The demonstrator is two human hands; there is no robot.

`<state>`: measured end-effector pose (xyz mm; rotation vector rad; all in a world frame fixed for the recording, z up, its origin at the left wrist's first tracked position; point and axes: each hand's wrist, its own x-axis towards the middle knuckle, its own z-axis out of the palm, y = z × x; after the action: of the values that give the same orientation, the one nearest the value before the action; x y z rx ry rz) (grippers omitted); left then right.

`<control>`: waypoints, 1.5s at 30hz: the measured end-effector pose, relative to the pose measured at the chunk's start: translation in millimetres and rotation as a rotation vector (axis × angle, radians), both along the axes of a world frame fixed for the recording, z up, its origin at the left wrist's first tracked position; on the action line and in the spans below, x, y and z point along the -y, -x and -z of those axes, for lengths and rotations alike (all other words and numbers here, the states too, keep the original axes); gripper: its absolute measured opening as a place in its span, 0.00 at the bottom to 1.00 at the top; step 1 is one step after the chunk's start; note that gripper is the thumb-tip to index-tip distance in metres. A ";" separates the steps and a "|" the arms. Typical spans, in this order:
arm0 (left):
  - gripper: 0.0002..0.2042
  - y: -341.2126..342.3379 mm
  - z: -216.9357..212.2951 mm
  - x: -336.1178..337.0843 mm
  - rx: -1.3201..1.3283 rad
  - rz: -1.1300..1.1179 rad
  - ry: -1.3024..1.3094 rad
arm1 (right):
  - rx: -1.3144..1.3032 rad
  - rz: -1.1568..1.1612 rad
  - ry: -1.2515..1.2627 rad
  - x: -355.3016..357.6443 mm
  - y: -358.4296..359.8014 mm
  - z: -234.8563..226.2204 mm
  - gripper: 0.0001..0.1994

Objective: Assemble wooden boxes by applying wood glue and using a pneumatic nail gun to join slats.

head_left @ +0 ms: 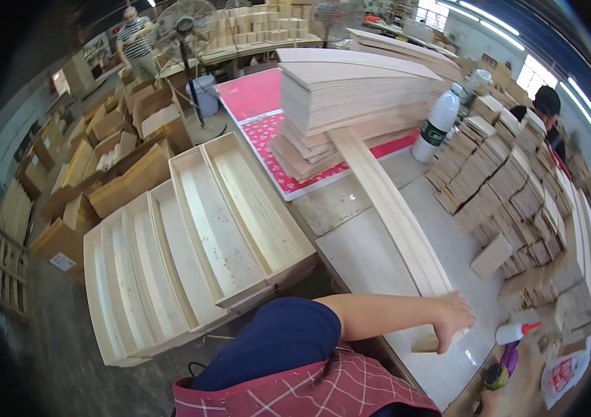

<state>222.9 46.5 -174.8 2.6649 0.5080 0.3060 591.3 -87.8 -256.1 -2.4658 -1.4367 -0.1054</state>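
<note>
My left hand (454, 318) is closed over the near end of a long, pale, narrow wooden piece (396, 215), its thumb pointing down. This piece slants across the worktable, and its far end meets the tall stack of thin wooden boards (361, 90). A short wooden end piece (424, 344) shows beneath my left hand. At the lower right edge, only a small part of my right hand (492, 401) shows, closed around an olive and purple object (497, 375) whose kind I cannot make out. Just beyond it lies a white squeeze bottle (511, 333) with a red nozzle.
Long open wooden boxes (184, 250) stand side by side at the left. Stacked small wood blocks (511, 181) crowd the right, near a white bottle (438, 125) and a plastic bag (563, 375). Cardboard boxes (129, 174) and a fan (184, 28) are farther off; two people are in the background.
</note>
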 end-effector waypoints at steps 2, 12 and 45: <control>0.33 4.7 -2.5 0.1 -0.007 -0.028 0.005 | -0.202 -0.062 0.044 -19.8 -12.7 -32.8 0.19; 0.32 -3.7 -3.4 -15.1 0.018 0.057 0.036 | -0.736 -0.232 0.216 -4.9 88.2 -212.7 0.14; 0.30 5.5 -10.3 -11.5 -0.061 -0.027 -0.011 | -0.728 -0.351 0.721 -71.6 188.0 -244.2 0.07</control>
<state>217.4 58.0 -164.5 2.6869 0.5637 0.2367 403.3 -16.3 -11.9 -2.2221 -1.6649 1.4368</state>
